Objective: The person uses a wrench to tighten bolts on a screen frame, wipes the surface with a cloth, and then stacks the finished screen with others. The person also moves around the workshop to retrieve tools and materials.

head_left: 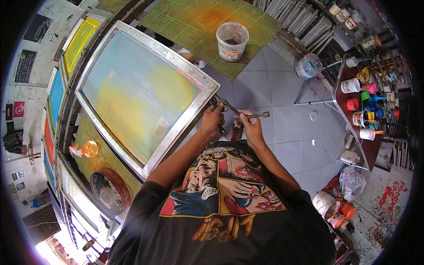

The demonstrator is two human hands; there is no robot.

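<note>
A silkscreen frame [174, 59] with a pale metal border and a mesh [132, 92] stained yellow and blue-grey stands tilted in front of me on the left. At its near right corner my left hand [212, 121] is closed round a dark metal piece [221, 129], whose kind I cannot make out. My right hand [251, 129] grips a dark socket wrench [258, 115]. One bar of the wrench points right, and another reaches up and left to the frame's corner. My left fingers partly cover where the metal parts meet.
Beyond the frame, a white plastic tub [232, 42] stands on a green board [190, 20]. A brown table [346, 95] with several paint pots is at right. Below the frame lie an orange-capped bottle [90, 149] and a tape roll [110, 190]. Grey tiles [289, 121] cover the floor.
</note>
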